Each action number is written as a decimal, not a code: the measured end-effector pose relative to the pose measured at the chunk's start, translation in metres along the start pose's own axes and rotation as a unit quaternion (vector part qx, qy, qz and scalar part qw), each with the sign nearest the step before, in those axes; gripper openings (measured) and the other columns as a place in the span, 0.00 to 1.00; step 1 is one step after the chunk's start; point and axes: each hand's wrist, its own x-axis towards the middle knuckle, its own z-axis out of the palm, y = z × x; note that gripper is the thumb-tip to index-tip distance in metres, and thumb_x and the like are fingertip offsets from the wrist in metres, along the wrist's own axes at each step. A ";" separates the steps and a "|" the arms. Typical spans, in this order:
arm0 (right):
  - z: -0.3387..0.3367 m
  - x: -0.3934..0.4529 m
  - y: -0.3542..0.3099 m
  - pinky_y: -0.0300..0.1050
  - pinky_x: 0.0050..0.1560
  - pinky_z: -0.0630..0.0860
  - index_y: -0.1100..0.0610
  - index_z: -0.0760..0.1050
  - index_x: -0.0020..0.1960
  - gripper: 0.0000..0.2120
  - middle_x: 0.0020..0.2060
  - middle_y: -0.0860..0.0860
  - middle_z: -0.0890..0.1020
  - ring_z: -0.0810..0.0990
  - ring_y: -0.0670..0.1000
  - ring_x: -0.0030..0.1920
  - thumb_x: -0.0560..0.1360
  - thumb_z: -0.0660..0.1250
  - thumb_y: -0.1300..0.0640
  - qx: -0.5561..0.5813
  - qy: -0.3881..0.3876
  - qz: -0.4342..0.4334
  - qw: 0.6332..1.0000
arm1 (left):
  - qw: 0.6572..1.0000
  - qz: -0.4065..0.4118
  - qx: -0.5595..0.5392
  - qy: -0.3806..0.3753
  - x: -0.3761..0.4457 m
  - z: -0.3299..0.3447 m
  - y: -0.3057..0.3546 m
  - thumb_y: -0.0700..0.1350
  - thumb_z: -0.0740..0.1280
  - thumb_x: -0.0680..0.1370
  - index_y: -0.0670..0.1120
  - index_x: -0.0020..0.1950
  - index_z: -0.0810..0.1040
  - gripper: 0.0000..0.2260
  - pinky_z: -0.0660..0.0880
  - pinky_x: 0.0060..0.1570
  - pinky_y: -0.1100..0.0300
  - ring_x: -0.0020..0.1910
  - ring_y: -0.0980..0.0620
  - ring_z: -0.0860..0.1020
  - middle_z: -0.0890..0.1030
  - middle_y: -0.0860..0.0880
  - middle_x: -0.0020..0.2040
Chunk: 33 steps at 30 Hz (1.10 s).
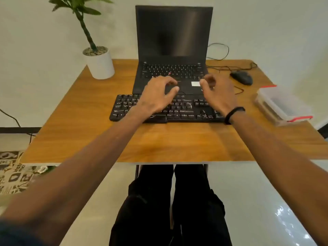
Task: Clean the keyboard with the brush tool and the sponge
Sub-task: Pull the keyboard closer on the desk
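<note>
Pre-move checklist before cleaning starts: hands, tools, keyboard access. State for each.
1. Left hand free: ok, fingers loosely curled, holding nothing.
2. Right hand free: ok, holds nothing.
3. Keyboard reachable: ok, flat on the table in front of the laptop, both hands over it.
4. Brush tool located: not ok, none visible.
5. Sponge located: cannot tell, possibly in the plastic container at right; contents unclear.
6. Mouse clear of the work area: ok, beside the laptop.
</note>
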 end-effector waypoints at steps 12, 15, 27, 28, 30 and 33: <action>-0.017 -0.051 0.056 0.47 0.61 0.78 0.53 0.76 0.66 0.16 0.62 0.48 0.80 0.78 0.46 0.60 0.83 0.64 0.47 0.081 0.157 0.192 0.965 | 0.948 -0.260 -0.092 0.157 -0.099 -0.019 -0.063 0.57 0.57 0.87 0.44 0.80 0.66 0.25 0.69 0.74 0.46 0.75 0.46 0.69 0.71 0.43 0.76; -0.011 -0.058 0.060 0.27 0.50 0.71 0.56 0.76 0.69 0.18 0.60 0.47 0.80 0.77 0.43 0.58 0.84 0.64 0.48 0.101 0.153 0.223 0.957 | 0.946 -0.265 -0.101 0.155 -0.107 -0.015 -0.071 0.56 0.57 0.87 0.45 0.80 0.66 0.25 0.68 0.69 0.56 0.74 0.49 0.69 0.71 0.44 0.77; 0.003 -0.059 0.062 0.25 0.52 0.73 0.56 0.78 0.67 0.17 0.57 0.45 0.81 0.79 0.42 0.56 0.82 0.66 0.49 0.154 0.187 0.254 0.936 | 0.903 -0.336 -0.154 0.219 -0.103 -0.017 -0.078 0.57 0.51 0.88 0.62 0.48 0.75 0.15 0.70 0.49 0.59 0.42 0.69 0.74 0.76 0.61 0.43; 0.004 -0.059 0.061 0.31 0.55 0.76 0.55 0.78 0.66 0.17 0.56 0.46 0.82 0.80 0.43 0.56 0.82 0.65 0.48 0.155 0.197 0.251 0.935 | 0.893 -0.354 -0.169 0.220 -0.101 -0.018 -0.075 0.59 0.51 0.88 0.63 0.44 0.72 0.15 0.69 0.46 0.60 0.40 0.68 0.73 0.74 0.62 0.41; 0.007 -0.061 0.061 0.43 0.56 0.80 0.54 0.79 0.63 0.16 0.55 0.48 0.84 0.82 0.47 0.55 0.81 0.64 0.46 0.159 0.217 0.247 0.931 | 0.874 -0.375 -0.218 0.221 -0.099 -0.021 -0.068 0.62 0.50 0.87 0.64 0.43 0.71 0.16 0.69 0.45 0.67 0.40 0.69 0.72 0.74 0.61 0.41; 0.006 -0.068 0.060 0.50 0.53 0.81 0.54 0.78 0.62 0.19 0.53 0.52 0.85 0.84 0.51 0.53 0.80 0.62 0.42 0.171 0.239 0.252 0.922 | 0.858 -0.382 -0.259 0.224 -0.107 -0.024 -0.064 0.64 0.51 0.86 0.63 0.47 0.73 0.15 0.70 0.48 0.70 0.45 0.69 0.76 0.78 0.61 0.46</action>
